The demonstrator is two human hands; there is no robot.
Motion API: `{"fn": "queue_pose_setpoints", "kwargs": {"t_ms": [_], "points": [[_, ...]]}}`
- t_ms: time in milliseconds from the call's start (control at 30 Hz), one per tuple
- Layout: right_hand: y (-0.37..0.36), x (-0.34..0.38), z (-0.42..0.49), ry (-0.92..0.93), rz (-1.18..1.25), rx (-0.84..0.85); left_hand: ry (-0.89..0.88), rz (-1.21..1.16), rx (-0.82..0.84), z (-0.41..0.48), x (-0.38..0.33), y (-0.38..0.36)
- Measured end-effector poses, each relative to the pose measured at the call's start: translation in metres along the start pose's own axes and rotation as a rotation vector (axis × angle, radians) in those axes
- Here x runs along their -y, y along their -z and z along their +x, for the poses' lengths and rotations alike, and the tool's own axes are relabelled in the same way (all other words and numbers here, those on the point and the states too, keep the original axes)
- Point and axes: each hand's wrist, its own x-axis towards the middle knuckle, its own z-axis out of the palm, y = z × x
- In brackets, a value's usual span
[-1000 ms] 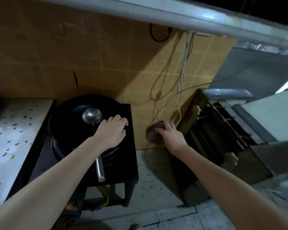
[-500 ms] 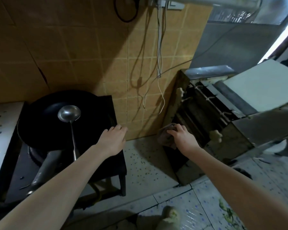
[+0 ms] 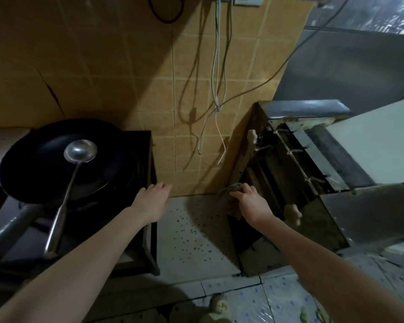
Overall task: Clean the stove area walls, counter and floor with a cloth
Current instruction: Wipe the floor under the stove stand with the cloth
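Presently, the right hand grips the cloth at the foot of the wall (apparently to wipe there). The left hand, fingers relaxed, rests on the stove corner, likely for support.

My left hand came off the rim of the wok and settled at the right edge of the stove. My right hand carried the cloth down from the wall tiles to the dark side of the machine, near the floor.
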Motion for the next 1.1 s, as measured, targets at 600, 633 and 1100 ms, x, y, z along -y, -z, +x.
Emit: {"fn": "queue_pose_setpoints", "kwargs": {"t_ms": [600,633,1100], "points": [[-0.09,-0.038,0.036,-0.033,0.472,0.02,0.249,-0.266,-0.02,0.037,-0.048,-0.071],[-0.097,-0.038,0.041,-0.053,0.485,0.018,0.253,-0.276,-0.014,0.041,-0.046,-0.077],[-0.272,-0.028,0.128,-0.17,0.524,0.049,0.285,-0.3,-0.025,0.139,-0.006,-0.235]]}}
